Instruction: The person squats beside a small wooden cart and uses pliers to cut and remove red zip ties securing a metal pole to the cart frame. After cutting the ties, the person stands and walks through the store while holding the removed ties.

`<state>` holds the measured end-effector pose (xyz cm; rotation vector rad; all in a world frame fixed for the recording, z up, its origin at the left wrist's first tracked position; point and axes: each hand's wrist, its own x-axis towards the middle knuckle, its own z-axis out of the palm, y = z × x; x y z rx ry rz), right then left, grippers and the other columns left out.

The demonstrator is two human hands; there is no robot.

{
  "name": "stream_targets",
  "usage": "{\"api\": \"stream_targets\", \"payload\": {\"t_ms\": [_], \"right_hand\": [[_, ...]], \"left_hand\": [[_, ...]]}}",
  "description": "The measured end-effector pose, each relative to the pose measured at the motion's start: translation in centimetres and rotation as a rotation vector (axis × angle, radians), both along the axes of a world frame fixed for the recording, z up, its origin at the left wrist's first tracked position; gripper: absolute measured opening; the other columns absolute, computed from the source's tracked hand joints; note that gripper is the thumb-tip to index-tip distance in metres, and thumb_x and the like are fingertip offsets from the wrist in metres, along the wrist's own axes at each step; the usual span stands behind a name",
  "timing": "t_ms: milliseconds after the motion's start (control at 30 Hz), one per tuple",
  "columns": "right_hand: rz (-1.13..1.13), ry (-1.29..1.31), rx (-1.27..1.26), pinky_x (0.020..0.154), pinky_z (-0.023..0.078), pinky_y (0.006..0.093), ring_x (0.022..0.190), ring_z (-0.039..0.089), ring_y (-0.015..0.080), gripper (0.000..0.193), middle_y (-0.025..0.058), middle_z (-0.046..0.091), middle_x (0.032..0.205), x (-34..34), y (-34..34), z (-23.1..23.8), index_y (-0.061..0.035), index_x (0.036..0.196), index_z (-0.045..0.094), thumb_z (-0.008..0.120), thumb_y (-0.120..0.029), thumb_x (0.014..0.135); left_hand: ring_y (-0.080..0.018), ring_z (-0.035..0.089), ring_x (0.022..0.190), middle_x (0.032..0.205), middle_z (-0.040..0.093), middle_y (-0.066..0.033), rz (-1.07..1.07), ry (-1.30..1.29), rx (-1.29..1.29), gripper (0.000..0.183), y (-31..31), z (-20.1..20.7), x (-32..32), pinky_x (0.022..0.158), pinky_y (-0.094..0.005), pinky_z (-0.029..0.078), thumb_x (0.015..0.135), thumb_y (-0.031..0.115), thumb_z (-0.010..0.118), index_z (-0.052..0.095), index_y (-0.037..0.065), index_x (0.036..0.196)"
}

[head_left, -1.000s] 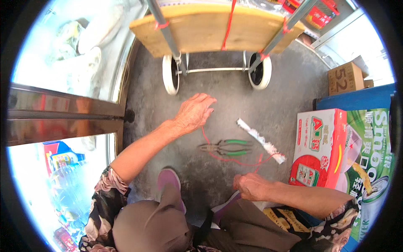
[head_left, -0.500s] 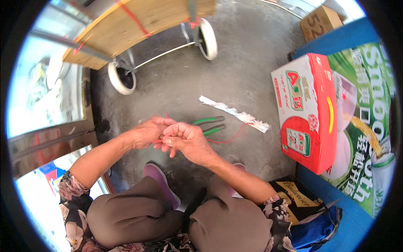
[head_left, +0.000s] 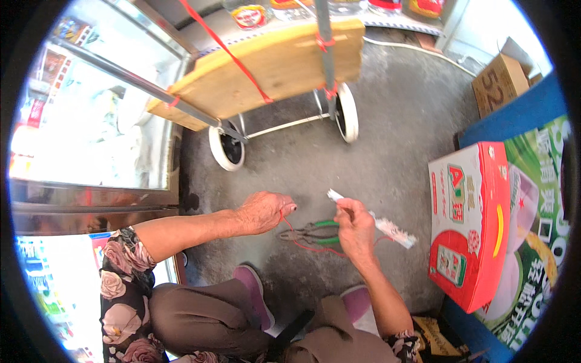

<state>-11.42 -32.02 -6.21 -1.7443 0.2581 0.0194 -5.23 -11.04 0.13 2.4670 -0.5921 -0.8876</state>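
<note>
A thin red cord [head_left: 315, 248] trails from my left hand [head_left: 266, 212], whose fingers are closed on it, and runs in a loop towards the right. My right hand [head_left: 356, 233] is held apart from the left, thumb and fingers pressed together. It covers the middle of a crumpled white strip [head_left: 394, 231]; whether it grips the strip or hovers above it, I cannot tell. Between my hands, pliers with green handles [head_left: 327, 240] lie on the floor, the cord crossing over them. The cord's far end reaches the strip, right of my right hand.
Ahead stands a cart with a wooden board [head_left: 272, 66] and white wheels [head_left: 347, 113]. A glass-fronted cabinet [head_left: 172, 145] is at left. A red and white carton [head_left: 469, 224] stands at right by a blue panel with a green poster [head_left: 538, 212]. A cardboard box [head_left: 501, 83] is behind.
My hands, together before, have moved apart, the right one over to the white strip. The cord now stretches from the left hand. The view has shifted, showing more of the cart and bottles behind.
</note>
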Motion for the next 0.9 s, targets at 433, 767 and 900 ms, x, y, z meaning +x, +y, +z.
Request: {"api": "stream_targets", "payload": {"t_ms": [433, 767, 900], "right_hand": [[0.302, 0.054, -0.247, 0.068, 0.048, 0.0383, 0.076, 0.062, 0.0338, 0.013, 0.0206, 0.062, 0.085, -1.5, -0.1, -1.5, 0.0010, 0.093, 0.060, 0.054, -0.004, 0.083], [0.409, 0.161, -0.207, 0.072, 0.048, 0.0383, 0.080, 0.062, 0.0340, 0.015, 0.0204, 0.063, 0.087, -5.9, 2.8, -3.6, 0.0009, 0.092, 0.063, 0.056, -0.007, 0.082], [0.443, 0.141, -0.253, 0.072, 0.048, 0.0380, 0.079, 0.062, 0.0336, 0.014, 0.0201, 0.063, 0.087, -5.7, 2.6, -3.0, 0.0004, 0.092, 0.063, 0.056, -0.008, 0.083]], "left_hand": [[-0.0382, 0.059, 0.083, 0.078, 0.062, -0.0175, 0.344, -0.554, -0.076, 0.033, 4.5, 2.0, 6.7, 0.073, -0.0469, 0.047, 0.075, -0.001, 0.051, 0.050, -0.001, 0.108], [-0.0056, 0.048, 0.044, 0.066, 0.057, -0.0034, 1.126, -0.409, -1.049, 0.015, 8.1, 7.4, 4.4, 0.038, -0.0187, 0.036, 0.094, 0.019, 0.049, 0.052, 0.005, 0.098], [-0.0093, 0.053, 0.047, 0.067, 0.058, -0.0046, 1.200, -0.253, -1.220, 0.018, 9.6, 8.3, 5.6, 0.039, -0.0199, 0.040, 0.094, 0.021, 0.051, 0.053, 0.003, 0.095]]}}
